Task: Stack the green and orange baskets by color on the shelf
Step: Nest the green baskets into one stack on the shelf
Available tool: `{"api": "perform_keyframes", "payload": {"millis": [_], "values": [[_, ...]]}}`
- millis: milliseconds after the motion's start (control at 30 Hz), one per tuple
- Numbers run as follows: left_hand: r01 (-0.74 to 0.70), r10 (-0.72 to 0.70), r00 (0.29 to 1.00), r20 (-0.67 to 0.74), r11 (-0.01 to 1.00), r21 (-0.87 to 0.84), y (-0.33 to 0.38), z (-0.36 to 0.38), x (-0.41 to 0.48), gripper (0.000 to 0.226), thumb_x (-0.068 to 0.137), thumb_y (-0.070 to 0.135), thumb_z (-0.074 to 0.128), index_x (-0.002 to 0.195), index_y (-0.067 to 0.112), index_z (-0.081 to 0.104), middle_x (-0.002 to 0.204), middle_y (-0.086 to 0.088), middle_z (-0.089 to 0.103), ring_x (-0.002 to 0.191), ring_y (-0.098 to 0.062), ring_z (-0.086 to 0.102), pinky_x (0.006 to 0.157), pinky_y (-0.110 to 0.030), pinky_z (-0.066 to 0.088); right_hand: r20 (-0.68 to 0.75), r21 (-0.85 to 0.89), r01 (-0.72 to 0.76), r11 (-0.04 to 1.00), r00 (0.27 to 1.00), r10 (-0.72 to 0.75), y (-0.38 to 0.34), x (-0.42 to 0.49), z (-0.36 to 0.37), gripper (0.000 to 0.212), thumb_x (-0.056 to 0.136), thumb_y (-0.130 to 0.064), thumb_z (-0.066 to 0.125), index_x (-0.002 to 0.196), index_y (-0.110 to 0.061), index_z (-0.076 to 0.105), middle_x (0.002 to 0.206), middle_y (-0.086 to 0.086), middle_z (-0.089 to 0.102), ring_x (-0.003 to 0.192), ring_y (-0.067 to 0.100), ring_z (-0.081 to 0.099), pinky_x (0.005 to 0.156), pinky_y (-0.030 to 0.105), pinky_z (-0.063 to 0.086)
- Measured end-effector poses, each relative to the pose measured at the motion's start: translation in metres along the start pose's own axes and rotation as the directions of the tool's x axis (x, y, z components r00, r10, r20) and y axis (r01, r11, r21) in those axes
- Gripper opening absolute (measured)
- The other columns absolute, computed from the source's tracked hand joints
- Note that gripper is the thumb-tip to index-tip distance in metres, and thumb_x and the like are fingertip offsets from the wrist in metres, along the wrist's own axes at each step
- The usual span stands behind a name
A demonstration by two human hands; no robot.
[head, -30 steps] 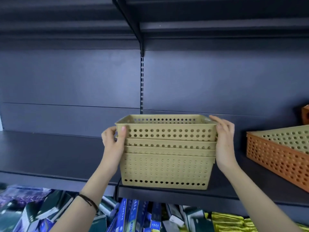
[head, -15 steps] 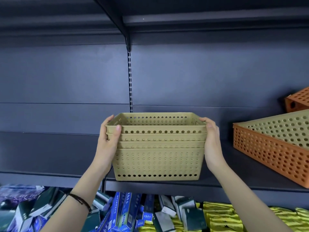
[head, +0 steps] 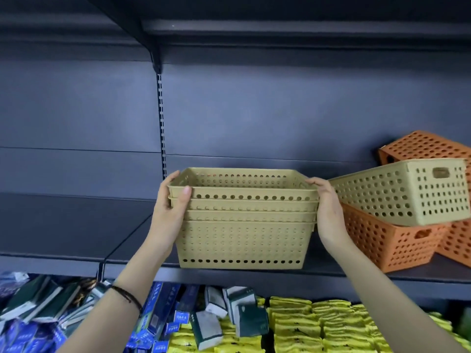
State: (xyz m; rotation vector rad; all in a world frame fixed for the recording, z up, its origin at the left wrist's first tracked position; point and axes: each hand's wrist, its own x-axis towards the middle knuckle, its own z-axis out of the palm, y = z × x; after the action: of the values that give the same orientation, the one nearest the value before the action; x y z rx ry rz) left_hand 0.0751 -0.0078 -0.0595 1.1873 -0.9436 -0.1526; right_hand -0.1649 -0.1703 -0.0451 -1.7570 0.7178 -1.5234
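A nested stack of pale green perforated baskets (head: 243,240) stands on the dark shelf (head: 280,275), near its front edge. My left hand (head: 170,212) grips the stack's left rims, thumb on the front. My right hand (head: 327,212) clasps the right rims. To the right, another green basket (head: 405,192) lies tilted on top of an orange basket (head: 392,244). More orange baskets (head: 430,146) sit behind and beside that one at the right edge.
The shelf's left part (head: 63,225) is bare dark metal, with a slotted upright (head: 161,123) on the back panel and an upper shelf (head: 280,29) overhead. Below lie blue and green boxes (head: 158,319) and yellow packets (head: 305,324).
The top basket has sunk deeper into the stack under my hands. The view has shifted right, so more of the tilted green basket and the orange baskets shows.
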Motion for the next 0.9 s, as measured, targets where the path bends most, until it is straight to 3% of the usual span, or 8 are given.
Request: {"api": "perform_keyframes", "payload": {"millis": [167, 233, 300, 433, 533, 633, 700, 900], "values": [[0.053, -0.022, 0.989, -0.146, 0.976, 0.212, 0.007, 0.015, -0.003, 0.059, 0.086, 0.055, 0.054, 0.142, 0.040, 0.039, 0.129, 0.008, 0.058, 0.118, -0.014, 0.054, 0.104, -0.039, 0.041, 0.167, -0.157, 0.118, 0.981, 0.982, -0.092, 0.002, 0.004, -0.031, 0.043, 0.096, -0.040, 0.027, 0.128, -0.031, 0.054, 0.130, -0.010, 0.056, 0.123, 0.007, 0.046, 0.107, 0.033, 0.033], [0.078, -0.018, 0.980, -0.198, 0.952, 0.297, 0.013, 0.020, -0.009, 0.053, 0.088, 0.051, 0.053, 0.136, 0.029, 0.048, 0.114, 0.004, 0.062, 0.107, -0.016, 0.056, 0.094, -0.036, 0.045, 0.214, -0.195, 0.145, 0.970, 0.971, -0.102, -0.003, 0.002, -0.041, 0.034, 0.099, -0.035, 0.036, 0.129, -0.028, 0.053, 0.127, -0.012, 0.056, 0.119, 0.005, 0.047, 0.102, 0.027, 0.033], [0.067, 0.012, 0.978, -0.206, 0.924, 0.376, 0.021, 0.026, -0.018, 0.038, 0.089, 0.048, 0.053, 0.108, 0.016, 0.060, 0.089, -0.002, 0.064, 0.084, -0.019, 0.058, 0.070, -0.030, 0.045, 0.207, -0.277, 0.222, 0.935, 0.964, -0.167, -0.010, 0.003, -0.055, 0.030, 0.095, -0.027, 0.049, 0.125, -0.026, 0.056, 0.118, -0.009, 0.059, 0.111, 0.008, 0.054, 0.097, 0.028, 0.040], [0.077, 0.027, 0.972, -0.234, 0.902, 0.425, 0.031, 0.037, -0.022, 0.042, 0.082, 0.048, 0.064, 0.101, 0.011, 0.055, 0.089, 0.003, 0.065, 0.082, -0.014, 0.059, 0.067, -0.028, 0.042, 0.193, -0.606, 0.503, 0.617, 0.845, -0.499, -0.024, 0.018, -0.095, 0.035, 0.084, -0.016, 0.055, 0.118, -0.014, 0.059, 0.116, 0.006, 0.062, 0.115, 0.025, 0.052, 0.097, 0.035, 0.038], [0.121, 0.002, 0.963, -0.271, 0.891, 0.438, 0.031, 0.043, -0.018, 0.066, 0.072, 0.053, 0.071, 0.115, 0.008, 0.049, 0.108, -0.002, 0.063, 0.101, -0.022, 0.059, 0.082, -0.037, 0.048, 0.108, -0.820, 0.360, 0.444, 0.860, -0.498, -0.024, 0.039, -0.126, 0.045, 0.080, -0.024, 0.062, 0.124, -0.015, 0.054, 0.127, 0.011, 0.055, 0.127, 0.034, 0.039, 0.103, 0.050, 0.028], [0.163, -0.031, 0.952, -0.305, 0.894, 0.418, 0.033, 0.048, -0.019, 0.097, 0.066, 0.059, 0.073, 0.134, 0.000, 0.036, 0.124, -0.008, 0.058, 0.116, -0.028, 0.055, 0.094, -0.048, 0.048, 0.027, -0.882, 0.165, 0.442, 0.953, -0.302, -0.015, 0.054, -0.145, 0.060, 0.078, -0.037, 0.066, 0.132, -0.019, 0.045, 0.138, 0.013, 0.043, 0.134, 0.040, 0.024, 0.103, 0.062, 0.021], [0.161, -0.024, 0.947, -0.320, 0.898, 0.409, 0.034, 0.051, -0.020, 0.098, 0.066, 0.058, 0.074, 0.134, 0.000, 0.035, 0.125, -0.009, 0.057, 0.117, -0.029, 0.054, 0.094, -0.049, 0.048, 0.025, -0.880, 0.164, 0.446, 0.953, -0.302, -0.012, 0.059, -0.149, 0.049, 0.080, -0.033, 0.065, 0.124, -0.017, 0.049, 0.133, 0.014, 0.047, 0.131, 0.040, 0.027, 0.100, 0.063, 0.023], [0.141, -0.004, 0.945, -0.328, 0.907, 0.397, 0.034, 0.055, -0.021, 0.053, 0.074, 0.041, 0.076, 0.107, 0.009, 0.049, 0.107, -0.004, 0.061, 0.090, -0.018, 0.057, 0.060, -0.023, 0.042, -0.073, -0.806, 0.207, 0.555, 0.896, -0.439, -0.010, 0.061, -0.142, 0.021, 0.082, -0.008, 0.063, 0.100, -0.001, 0.054, 0.111, 0.022, 0.054, 0.117, 0.043, 0.038, 0.101, 0.060, 0.027]]}}
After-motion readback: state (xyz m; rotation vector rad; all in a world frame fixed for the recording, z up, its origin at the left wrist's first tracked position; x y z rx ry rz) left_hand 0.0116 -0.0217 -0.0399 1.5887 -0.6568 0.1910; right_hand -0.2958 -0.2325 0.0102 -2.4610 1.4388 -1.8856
